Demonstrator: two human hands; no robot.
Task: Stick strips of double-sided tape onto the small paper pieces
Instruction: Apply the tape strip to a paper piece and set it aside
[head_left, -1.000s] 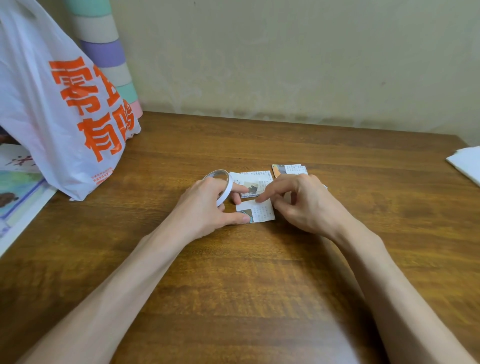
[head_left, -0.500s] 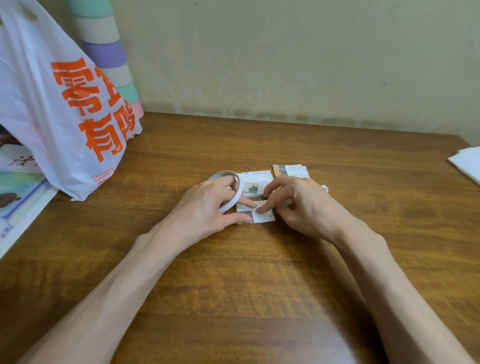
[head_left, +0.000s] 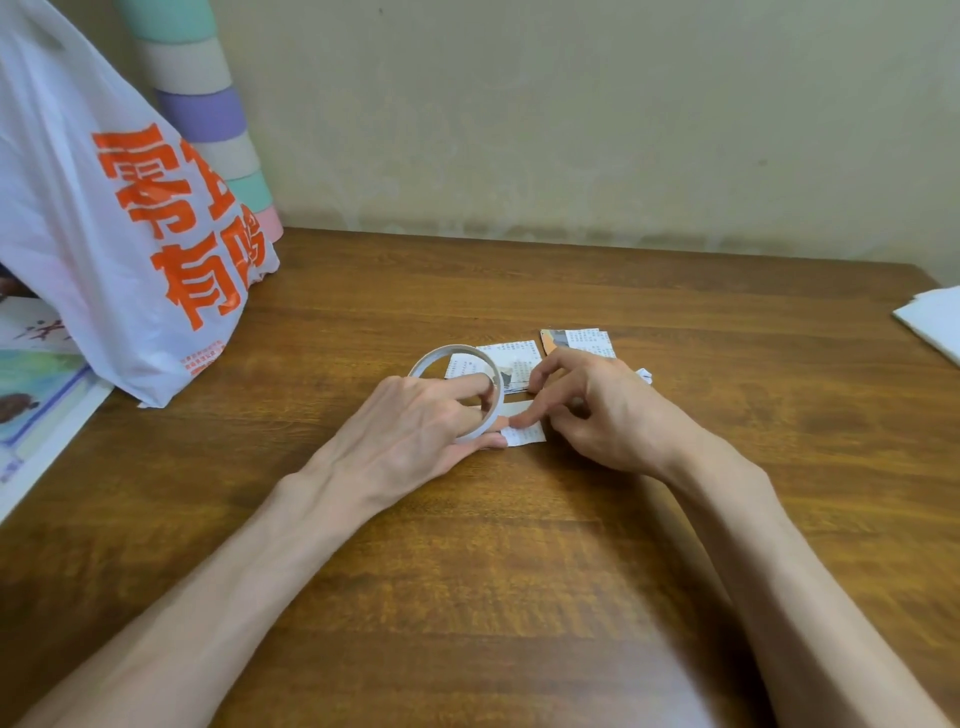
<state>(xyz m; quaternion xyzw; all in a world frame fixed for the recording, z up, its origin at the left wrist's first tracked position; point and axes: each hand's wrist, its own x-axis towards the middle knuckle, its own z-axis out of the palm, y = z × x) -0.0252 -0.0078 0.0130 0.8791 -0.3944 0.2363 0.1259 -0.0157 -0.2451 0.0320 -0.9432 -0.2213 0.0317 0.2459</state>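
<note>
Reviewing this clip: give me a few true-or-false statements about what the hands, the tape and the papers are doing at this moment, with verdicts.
1. The left hand holds the tape roll. True.
2. The right hand lies idle, clear of every paper. False: its fingertips press on the nearest paper piece.
3. The plastic bag stands to the person's right. False: it stands to the left.
4. Other paper pieces lie beyond the hands. True.
</note>
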